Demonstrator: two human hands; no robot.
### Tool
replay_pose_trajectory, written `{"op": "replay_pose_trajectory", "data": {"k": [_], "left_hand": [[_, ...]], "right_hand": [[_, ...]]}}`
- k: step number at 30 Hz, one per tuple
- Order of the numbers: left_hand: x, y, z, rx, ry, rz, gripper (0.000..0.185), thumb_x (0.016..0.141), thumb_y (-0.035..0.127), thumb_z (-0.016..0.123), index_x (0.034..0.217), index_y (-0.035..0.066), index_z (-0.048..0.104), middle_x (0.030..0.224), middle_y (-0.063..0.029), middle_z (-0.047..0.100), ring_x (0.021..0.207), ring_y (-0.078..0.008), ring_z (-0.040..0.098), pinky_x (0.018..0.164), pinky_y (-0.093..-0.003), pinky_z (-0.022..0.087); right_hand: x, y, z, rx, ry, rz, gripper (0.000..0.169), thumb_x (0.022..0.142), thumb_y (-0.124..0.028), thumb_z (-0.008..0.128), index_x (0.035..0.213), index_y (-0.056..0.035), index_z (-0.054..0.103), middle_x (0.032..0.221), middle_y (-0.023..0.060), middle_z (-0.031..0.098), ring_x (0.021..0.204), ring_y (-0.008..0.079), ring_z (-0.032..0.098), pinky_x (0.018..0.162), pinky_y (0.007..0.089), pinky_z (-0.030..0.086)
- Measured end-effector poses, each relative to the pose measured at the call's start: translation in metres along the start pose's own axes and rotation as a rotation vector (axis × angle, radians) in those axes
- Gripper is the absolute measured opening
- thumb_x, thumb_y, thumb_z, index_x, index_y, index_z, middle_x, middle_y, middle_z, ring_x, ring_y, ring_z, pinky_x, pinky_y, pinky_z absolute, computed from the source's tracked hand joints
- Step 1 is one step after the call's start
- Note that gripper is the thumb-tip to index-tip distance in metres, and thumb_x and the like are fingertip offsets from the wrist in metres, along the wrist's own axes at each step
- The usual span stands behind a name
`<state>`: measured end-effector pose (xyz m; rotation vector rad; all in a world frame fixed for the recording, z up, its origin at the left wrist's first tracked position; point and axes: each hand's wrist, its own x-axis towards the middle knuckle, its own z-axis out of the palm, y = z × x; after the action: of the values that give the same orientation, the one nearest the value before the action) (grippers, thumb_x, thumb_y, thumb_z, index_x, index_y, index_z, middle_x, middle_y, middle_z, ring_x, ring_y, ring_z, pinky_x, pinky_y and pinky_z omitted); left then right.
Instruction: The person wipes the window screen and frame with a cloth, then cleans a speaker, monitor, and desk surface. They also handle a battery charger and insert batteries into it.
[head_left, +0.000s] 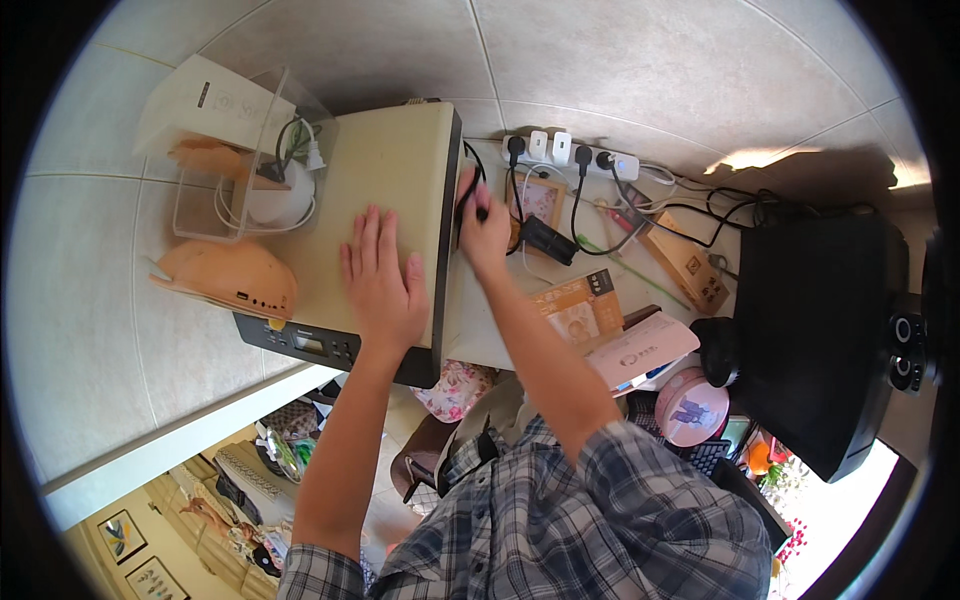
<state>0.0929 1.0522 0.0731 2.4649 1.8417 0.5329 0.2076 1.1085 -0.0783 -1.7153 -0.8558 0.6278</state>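
My left hand (384, 289) lies flat on the beige lid of a printer (390, 161), fingers slightly apart. The printer has a dark front panel with a small screen and buttons. At the printer's right side, my right hand (484, 229) has its fingers curled around a black cable (474, 161). The cable loops up beside the printer's edge, and part of it is hidden by the fingers. A black power adapter (548, 240) lies just right of this hand, near a small wooden picture frame (556, 196).
A clear plastic box (217, 206) and an orange rounded device (232, 277) sit on the printer. Along the wall runs a white power strip (585, 159) with several plugs. Boxes, a pink round tin (694, 409) and a black monitor (817, 330) stand rightward.
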Motion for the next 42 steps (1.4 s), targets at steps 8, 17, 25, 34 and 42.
{"op": "replay_pose_trajectory", "data": {"k": [8, 17, 25, 34, 42], "left_hand": [[0.001, 0.003, -0.001, -0.021, 0.012, -0.015, 0.052, 0.094, 0.024, 0.049, 0.143, 0.006, 0.043, 0.151, -0.0154, 0.039, 0.142, -0.0350, 0.032, 0.115, -0.0537, 0.020], [0.000, 0.001, 0.001, -0.021, 0.034, 0.014, 0.052, 0.094, 0.024, 0.049, 0.143, 0.006, 0.044, 0.149, -0.0155, 0.042, 0.141, -0.0364, 0.034, 0.115, -0.0541, 0.021], [0.002, 0.005, 0.000, -0.039, 0.028, -0.009, 0.052, 0.096, 0.026, 0.048, 0.144, 0.007, 0.044, 0.151, -0.0137, 0.040, 0.142, -0.0349, 0.033, 0.116, -0.0526, 0.020], [-0.006, -0.012, 0.006, -0.316, 0.253, -0.007, 0.038, 0.092, 0.012, 0.048, 0.126, -0.002, 0.058, 0.131, -0.0193, 0.058, 0.127, -0.0389, 0.050, 0.110, -0.0488, 0.033], [-0.016, -0.009, -0.001, -0.517, 0.456, -0.055, 0.028, 0.086, 0.001, 0.048, 0.109, -0.003, 0.064, 0.110, -0.0205, 0.066, 0.111, -0.0393, 0.061, 0.099, -0.0434, 0.046]], "right_hand": [[-0.051, 0.021, -0.005, 0.255, -0.113, 0.289, 0.044, 0.098, -0.033, 0.054, 0.128, -0.0008, 0.058, 0.123, 0.0218, 0.064, 0.118, 0.0342, 0.060, 0.099, 0.0388, 0.046], [-0.001, 0.020, 0.009, 0.186, -0.145, 0.323, 0.040, 0.098, -0.033, 0.052, 0.124, -0.0031, 0.061, 0.110, 0.0228, 0.068, 0.109, 0.0385, 0.063, 0.092, 0.0412, 0.049], [-0.151, 0.009, -0.038, 0.384, -0.243, 0.561, 0.033, 0.100, -0.021, 0.049, 0.126, -0.0005, 0.057, 0.120, 0.0170, 0.065, 0.117, 0.0277, 0.060, 0.098, 0.0344, 0.044], [0.020, -0.109, -0.025, 0.471, -0.093, -0.187, 0.016, 0.099, -0.015, 0.056, 0.099, 0.0003, 0.057, 0.092, 0.0147, 0.065, 0.084, 0.0207, 0.061, 0.078, 0.0340, 0.047], [-0.083, -0.068, -0.059, 0.356, -0.163, -0.031, 0.028, 0.101, -0.017, 0.055, 0.118, 0.0045, 0.053, 0.101, 0.0081, 0.059, 0.093, 0.0159, 0.055, 0.085, 0.0283, 0.045]]}}
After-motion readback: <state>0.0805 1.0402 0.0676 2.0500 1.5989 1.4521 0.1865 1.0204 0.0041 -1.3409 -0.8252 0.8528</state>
